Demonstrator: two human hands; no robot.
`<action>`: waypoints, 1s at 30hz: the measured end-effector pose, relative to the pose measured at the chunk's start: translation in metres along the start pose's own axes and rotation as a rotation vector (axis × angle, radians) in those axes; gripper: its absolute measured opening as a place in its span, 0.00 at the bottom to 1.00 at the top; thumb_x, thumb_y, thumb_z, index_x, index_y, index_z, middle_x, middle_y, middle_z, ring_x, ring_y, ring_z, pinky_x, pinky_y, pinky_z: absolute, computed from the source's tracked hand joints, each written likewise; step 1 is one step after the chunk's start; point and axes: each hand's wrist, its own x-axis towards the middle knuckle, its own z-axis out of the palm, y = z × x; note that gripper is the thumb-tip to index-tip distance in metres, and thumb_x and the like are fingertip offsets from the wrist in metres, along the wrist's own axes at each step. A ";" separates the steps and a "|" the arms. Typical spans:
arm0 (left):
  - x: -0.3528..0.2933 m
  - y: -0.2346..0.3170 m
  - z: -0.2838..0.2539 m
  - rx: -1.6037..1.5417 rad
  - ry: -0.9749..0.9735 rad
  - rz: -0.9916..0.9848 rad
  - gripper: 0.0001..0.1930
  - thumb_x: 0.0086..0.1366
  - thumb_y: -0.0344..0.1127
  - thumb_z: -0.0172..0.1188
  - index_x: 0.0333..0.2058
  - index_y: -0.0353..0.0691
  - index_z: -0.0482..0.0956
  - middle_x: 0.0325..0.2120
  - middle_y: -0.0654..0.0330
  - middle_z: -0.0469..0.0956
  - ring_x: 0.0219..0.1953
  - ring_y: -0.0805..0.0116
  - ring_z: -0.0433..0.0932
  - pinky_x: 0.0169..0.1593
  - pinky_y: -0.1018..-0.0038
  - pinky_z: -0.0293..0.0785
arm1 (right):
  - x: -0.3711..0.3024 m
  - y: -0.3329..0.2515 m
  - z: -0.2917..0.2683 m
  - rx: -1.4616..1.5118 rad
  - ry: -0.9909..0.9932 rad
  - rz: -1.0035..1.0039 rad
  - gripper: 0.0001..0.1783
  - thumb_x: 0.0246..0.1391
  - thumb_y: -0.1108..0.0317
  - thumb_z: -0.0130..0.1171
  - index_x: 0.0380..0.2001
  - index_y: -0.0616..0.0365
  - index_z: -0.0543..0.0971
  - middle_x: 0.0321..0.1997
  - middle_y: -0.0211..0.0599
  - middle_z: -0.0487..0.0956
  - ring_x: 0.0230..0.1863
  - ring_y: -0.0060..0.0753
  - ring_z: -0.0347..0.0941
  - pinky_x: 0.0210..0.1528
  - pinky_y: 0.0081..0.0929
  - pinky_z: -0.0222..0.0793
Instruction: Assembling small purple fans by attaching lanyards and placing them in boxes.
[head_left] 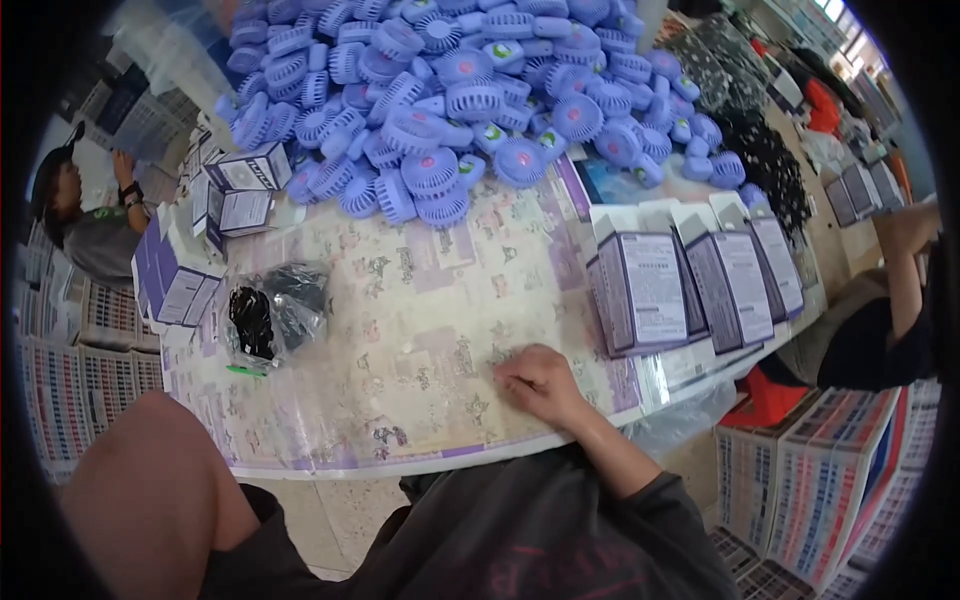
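Observation:
My right hand point(540, 385) rests on the patterned tabletop point(400, 370) near its front edge. Its fingers are curled in, and nothing shows in them. My left hand is out of view. Left of the right hand lies a clear plastic bag point(300, 310) with black cords point(250, 322) in it. Beyond both, a large heap of lilac handheld fans point(430, 170) covers the far part of the table. A row of purple-and-white cartons point(645, 290) with raised flaps stands to the right of my hand.
More purple-and-white boxes point(180, 265) stand at the table's left side. Black cords point(765, 160) are heaped at the far right. My bare knee point(150, 470) rises at lower left. One person point(95, 210) sits at left; another person's arm point(905, 270) shows at right, above stacked cartons point(810, 480).

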 end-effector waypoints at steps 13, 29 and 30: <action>0.196 -0.229 0.213 0.385 0.032 0.079 0.17 0.69 0.41 0.50 0.48 0.37 0.77 0.43 0.57 0.78 0.46 0.64 0.75 0.51 0.70 0.71 | 0.006 0.013 -0.001 -0.105 0.033 -0.072 0.08 0.40 0.78 0.64 0.28 0.57 0.83 0.26 0.39 0.81 0.28 0.41 0.76 0.35 0.34 0.69; 0.111 -0.441 0.226 1.463 0.058 -0.835 0.47 0.48 0.50 0.70 0.64 0.45 0.57 0.58 0.40 0.59 0.61 0.40 0.58 0.58 0.46 0.60 | 0.009 -0.004 0.015 -0.229 0.042 -0.064 0.08 0.42 0.74 0.63 0.29 0.53 0.83 0.27 0.35 0.82 0.29 0.40 0.77 0.36 0.34 0.71; 0.112 -0.448 0.230 1.448 0.069 -0.822 0.47 0.48 0.50 0.70 0.64 0.45 0.57 0.58 0.40 0.59 0.61 0.40 0.58 0.58 0.46 0.60 | 0.009 -0.004 0.014 -0.234 0.035 -0.050 0.08 0.42 0.74 0.63 0.29 0.52 0.83 0.28 0.35 0.82 0.29 0.40 0.77 0.36 0.35 0.71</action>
